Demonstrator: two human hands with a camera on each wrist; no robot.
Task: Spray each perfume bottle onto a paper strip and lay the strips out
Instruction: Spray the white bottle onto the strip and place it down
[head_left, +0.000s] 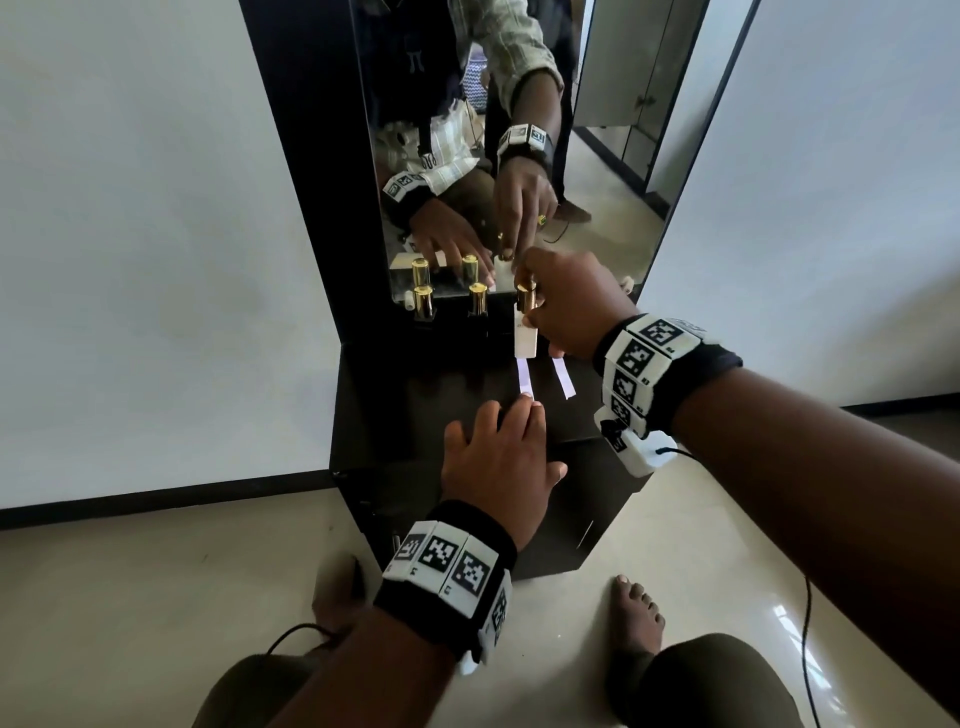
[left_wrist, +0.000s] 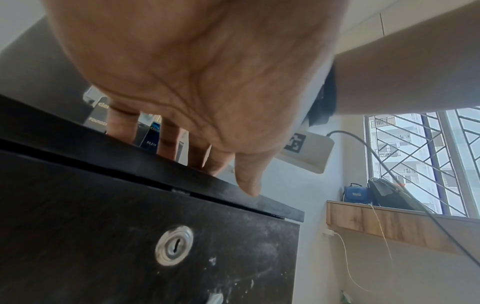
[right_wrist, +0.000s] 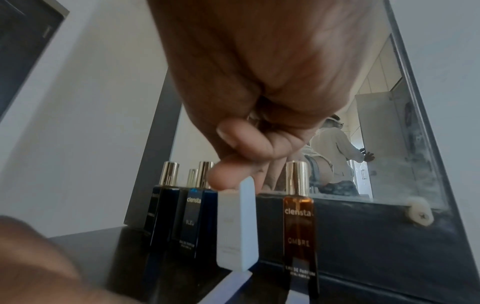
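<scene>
Right hand (head_left: 566, 306): curled round the top of the white perfume bottle (head_left: 525, 338), fingertip on its head; bottle held upright just above the far end of a strip, not resting on the top.
White perfume bottle, wrist view (right_wrist: 237, 232): pale flat body, tilted a little, hanging between the dark bottles and the amber one.
Left hand (head_left: 501, 460): flat, fingers straight, tips pressing the near end of the left paper strip (head_left: 524, 383) onto the dresser top (head_left: 395, 405). Holds nothing.
Left hand, wrist view (left_wrist: 197, 86): fingers spread down on the black top's edge, thumb hanging free past the edge.
Right paper strip (head_left: 563, 384): lies flat, just beside the left one, roughly parallel, untouched.
Amber bottle (right_wrist: 300, 228): stands upright against the mirror base, gold cap on, label reads "clensta OMBRE".
Blue bottle (right_wrist: 191, 222): upright, gold cap, "clensta BLEU", left of the held bottle.
Black bottle (right_wrist: 162, 214): upright, gold cap, leftmost, touching or just beside the blue one, cannot tell which.
Mirror (head_left: 597, 156): tall, dark frame, behind the bottles; reflects both hands and the caps.
Cabinet front (left_wrist: 130, 246): black, dusty, with round metal lock (left_wrist: 174, 245).
Wristbands (head_left: 639, 364): marker-tagged, one on each wrist.
Floor (head_left: 156, 597): pale tiles; a bare foot (head_left: 639, 613) near the cabinet base.
</scene>
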